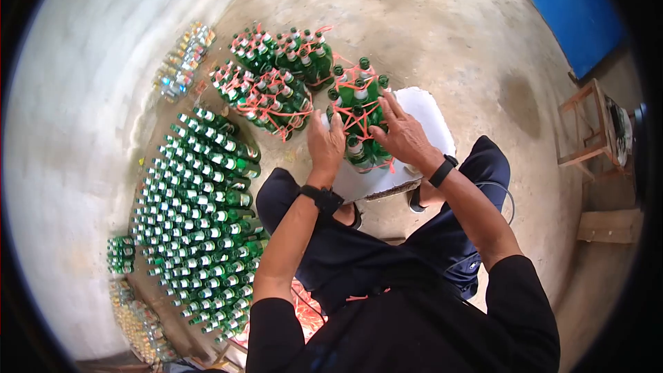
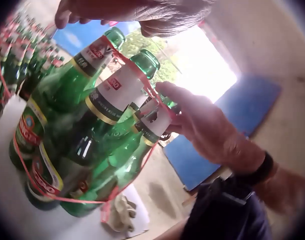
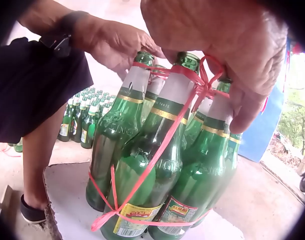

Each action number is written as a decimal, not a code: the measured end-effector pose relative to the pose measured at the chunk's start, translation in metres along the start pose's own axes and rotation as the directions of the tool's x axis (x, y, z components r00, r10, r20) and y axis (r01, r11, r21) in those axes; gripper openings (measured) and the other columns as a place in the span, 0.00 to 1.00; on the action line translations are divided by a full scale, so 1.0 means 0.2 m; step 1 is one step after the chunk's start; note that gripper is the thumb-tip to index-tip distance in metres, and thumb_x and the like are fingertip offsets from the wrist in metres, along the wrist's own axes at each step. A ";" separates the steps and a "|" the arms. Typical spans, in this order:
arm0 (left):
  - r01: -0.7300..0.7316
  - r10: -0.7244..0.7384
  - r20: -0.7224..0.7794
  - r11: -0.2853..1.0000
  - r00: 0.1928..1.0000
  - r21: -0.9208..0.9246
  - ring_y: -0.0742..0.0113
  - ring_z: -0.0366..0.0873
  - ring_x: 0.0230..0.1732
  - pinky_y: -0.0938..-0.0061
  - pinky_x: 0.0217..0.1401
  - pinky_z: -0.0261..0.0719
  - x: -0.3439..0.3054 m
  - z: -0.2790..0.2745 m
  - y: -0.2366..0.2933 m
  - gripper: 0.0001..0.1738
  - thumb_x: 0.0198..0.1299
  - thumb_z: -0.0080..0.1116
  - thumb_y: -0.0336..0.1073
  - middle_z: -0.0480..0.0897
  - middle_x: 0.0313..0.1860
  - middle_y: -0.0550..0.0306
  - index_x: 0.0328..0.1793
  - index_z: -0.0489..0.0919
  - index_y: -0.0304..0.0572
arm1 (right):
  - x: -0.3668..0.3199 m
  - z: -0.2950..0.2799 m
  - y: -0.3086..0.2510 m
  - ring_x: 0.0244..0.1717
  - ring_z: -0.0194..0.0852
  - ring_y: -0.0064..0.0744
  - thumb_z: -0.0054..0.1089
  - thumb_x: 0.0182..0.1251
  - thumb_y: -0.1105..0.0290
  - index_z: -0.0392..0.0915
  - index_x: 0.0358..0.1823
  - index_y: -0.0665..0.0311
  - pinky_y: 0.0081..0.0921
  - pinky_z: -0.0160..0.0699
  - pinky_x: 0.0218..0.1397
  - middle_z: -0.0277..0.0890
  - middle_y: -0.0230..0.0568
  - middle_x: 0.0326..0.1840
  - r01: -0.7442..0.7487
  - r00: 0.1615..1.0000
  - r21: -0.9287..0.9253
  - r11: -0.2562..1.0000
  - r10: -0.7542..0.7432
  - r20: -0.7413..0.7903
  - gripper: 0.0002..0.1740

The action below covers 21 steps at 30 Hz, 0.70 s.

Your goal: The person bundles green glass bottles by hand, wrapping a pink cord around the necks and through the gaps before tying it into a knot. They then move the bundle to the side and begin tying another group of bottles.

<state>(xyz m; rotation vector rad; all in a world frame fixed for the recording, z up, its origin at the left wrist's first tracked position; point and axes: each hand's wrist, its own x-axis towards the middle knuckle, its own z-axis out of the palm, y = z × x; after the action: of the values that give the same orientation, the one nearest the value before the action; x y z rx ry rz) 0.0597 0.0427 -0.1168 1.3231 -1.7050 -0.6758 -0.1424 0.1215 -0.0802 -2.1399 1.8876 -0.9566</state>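
A bundle of green glass bottles [image 1: 360,94] stands upright on a white block [image 1: 428,121] in front of my knees. Red plastic twine [image 3: 155,159] runs round the bottles low down and up over their necks, with a knot at the top. My left hand [image 1: 326,144] is at the near left side of the bundle, fingers straight beside the necks. Over the right side reaches my right hand [image 1: 406,139], its fingers extended across the necks. In the right wrist view its thumb lies along a bottle neck [image 3: 220,109].
Beyond my left hand stand more twine-tied bottle bundles [image 1: 266,100]. Rows of loose green bottles [image 1: 200,221] fill the floor at left. A pale glove [image 2: 123,214] lies on the block beside the bundle. Red twine [image 1: 307,304] is heaped by my left thigh; a wooden stool [image 1: 587,124] stands far right.
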 end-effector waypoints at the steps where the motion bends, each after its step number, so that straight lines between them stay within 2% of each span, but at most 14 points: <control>1: -0.137 0.148 -0.063 0.979 0.987 0.151 0.32 0.73 0.67 0.50 0.72 0.70 0.00 -0.01 0.07 0.31 0.72 0.60 0.45 0.77 0.66 0.27 0.68 0.73 0.23 | 0.00 -0.01 0.00 0.67 0.77 0.61 0.65 0.69 0.53 0.65 0.75 0.76 0.47 0.81 0.65 0.59 0.63 0.82 -0.009 1.000 0.018 1.000 0.009 -0.011 0.42; 2: -0.323 0.368 -0.098 0.894 0.925 0.309 0.28 0.68 0.74 0.46 0.77 0.66 0.00 -0.02 0.14 0.32 0.71 0.61 0.44 0.72 0.72 0.25 0.69 0.72 0.23 | 0.00 0.00 -0.01 0.69 0.76 0.61 0.67 0.67 0.53 0.66 0.74 0.75 0.48 0.81 0.65 0.60 0.62 0.81 -0.027 0.999 0.009 1.000 0.028 -0.026 0.42; 3: -0.369 0.393 -0.037 0.889 0.919 0.273 0.29 0.62 0.79 0.44 0.82 0.58 0.01 -0.02 0.18 0.32 0.70 0.62 0.44 0.68 0.76 0.25 0.71 0.72 0.25 | 0.00 -0.01 -0.02 0.70 0.75 0.61 0.67 0.67 0.53 0.67 0.74 0.75 0.47 0.81 0.66 0.60 0.61 0.81 -0.045 0.999 0.007 0.999 0.045 -0.013 0.42; 6: -0.504 0.490 0.118 0.836 0.864 0.218 0.32 0.62 0.80 0.41 0.83 0.55 0.07 0.04 0.25 0.28 0.73 0.57 0.46 0.70 0.77 0.32 0.70 0.77 0.33 | 0.00 -0.02 -0.03 0.73 0.72 0.61 0.67 0.66 0.53 0.67 0.73 0.74 0.48 0.78 0.69 0.62 0.63 0.80 -0.036 0.999 0.026 0.999 0.037 -0.031 0.42; 8: -0.576 0.520 0.248 0.756 0.817 0.311 0.37 0.66 0.78 0.43 0.79 0.60 0.11 0.09 0.23 0.26 0.75 0.52 0.48 0.75 0.75 0.40 0.67 0.80 0.35 | -0.01 0.03 0.00 0.75 0.70 0.61 0.69 0.65 0.54 0.63 0.78 0.69 0.49 0.75 0.73 0.60 0.61 0.82 -0.010 0.994 0.059 0.998 0.017 -0.109 0.45; 9: -0.639 0.549 0.333 0.703 0.767 0.313 0.39 0.69 0.76 0.45 0.76 0.64 0.13 0.09 0.20 0.24 0.76 0.51 0.48 0.77 0.73 0.43 0.66 0.81 0.37 | -0.01 0.08 0.01 0.79 0.63 0.59 0.69 0.63 0.55 0.63 0.78 0.70 0.49 0.70 0.76 0.60 0.63 0.82 -0.035 0.994 0.096 0.995 0.045 -0.102 0.46; 10: -0.699 0.571 0.412 0.645 0.710 0.311 0.42 0.73 0.73 0.48 0.72 0.68 0.14 0.09 0.17 0.23 0.76 0.50 0.48 0.80 0.70 0.45 0.64 0.82 0.38 | -0.01 0.11 0.02 0.78 0.66 0.60 0.69 0.63 0.56 0.64 0.77 0.70 0.49 0.72 0.75 0.61 0.63 0.81 -0.043 0.989 0.076 0.996 0.053 -0.141 0.44; 12: -0.572 0.460 0.374 0.770 0.805 0.283 0.47 0.79 0.63 0.52 0.65 0.72 0.14 0.14 0.14 0.21 0.76 0.52 0.47 0.83 0.62 0.49 0.62 0.83 0.42 | -0.01 0.04 -0.02 0.76 0.67 0.64 0.66 0.63 0.59 0.67 0.72 0.73 0.49 0.73 0.74 0.59 0.67 0.81 -0.041 0.992 0.122 0.992 0.055 -0.114 0.40; 14: -0.542 0.402 0.399 0.765 0.824 0.348 0.48 0.80 0.57 0.54 0.63 0.73 0.12 0.11 0.23 0.19 0.75 0.53 0.47 0.84 0.56 0.50 0.60 0.84 0.44 | 0.00 0.02 -0.03 0.76 0.66 0.64 0.66 0.62 0.62 0.65 0.74 0.74 0.51 0.71 0.75 0.57 0.70 0.82 -0.108 0.993 0.130 0.986 0.113 -0.031 0.40; 16: -0.569 0.433 0.396 0.746 0.809 0.347 0.47 0.80 0.56 0.53 0.62 0.73 0.12 0.10 0.24 0.19 0.75 0.54 0.47 0.84 0.54 0.50 0.59 0.83 0.42 | 0.02 0.02 -0.01 0.76 0.66 0.64 0.67 0.61 0.63 0.65 0.74 0.73 0.52 0.70 0.75 0.55 0.69 0.83 -0.116 0.993 0.177 0.977 0.114 0.022 0.41; 19: -0.591 0.455 0.401 0.729 0.796 0.345 0.46 0.79 0.56 0.52 0.62 0.72 0.11 0.11 0.24 0.20 0.75 0.54 0.48 0.83 0.53 0.50 0.60 0.83 0.41 | -0.01 -0.08 -0.07 0.74 0.68 0.62 0.68 0.60 0.63 0.68 0.72 0.71 0.52 0.72 0.73 0.62 0.62 0.80 -0.137 0.988 0.075 0.988 0.131 0.079 0.40; 21: -0.597 0.464 0.392 0.718 0.794 0.359 0.45 0.78 0.57 0.50 0.64 0.72 0.10 0.11 0.23 0.22 0.75 0.54 0.49 0.82 0.54 0.49 0.61 0.82 0.41 | 0.01 -0.25 -0.11 0.72 0.70 0.61 0.69 0.59 0.62 0.73 0.66 0.70 0.53 0.74 0.69 0.69 0.57 0.74 -0.124 0.956 0.061 0.990 0.103 0.275 0.35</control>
<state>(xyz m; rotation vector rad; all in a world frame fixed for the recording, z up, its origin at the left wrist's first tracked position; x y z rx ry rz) 0.0161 0.0343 -0.0843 0.9605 -2.4584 -0.0933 -0.1503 0.1403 -0.0296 -1.9775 1.7858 -0.6628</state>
